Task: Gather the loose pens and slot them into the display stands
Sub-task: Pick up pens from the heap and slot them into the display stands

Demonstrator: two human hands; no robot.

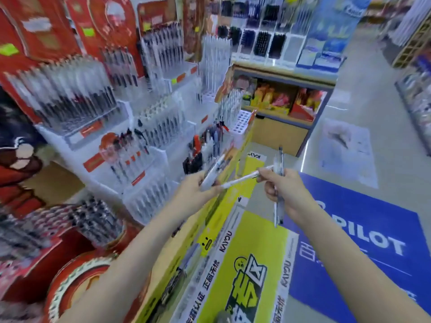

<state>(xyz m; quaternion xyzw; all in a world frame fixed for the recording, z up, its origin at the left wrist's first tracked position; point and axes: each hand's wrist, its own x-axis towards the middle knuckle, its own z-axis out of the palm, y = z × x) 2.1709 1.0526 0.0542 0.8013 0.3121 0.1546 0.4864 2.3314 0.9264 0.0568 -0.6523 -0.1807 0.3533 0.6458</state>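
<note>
Fingers of left hand (198,190) pinch two pens (214,171); right hand (283,187) grips about three pens (279,183). Display stands (149,136) left, open aisle floor (363,94) right.

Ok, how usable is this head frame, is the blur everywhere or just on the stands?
Head view: motion blur smears the display stands at left, so single slots can't be made out. The left hand and right hand with their pens are sharper. Wide-angle distortion bends the shelves. Lighting is bright and even, with mild glare on the floor.
</note>
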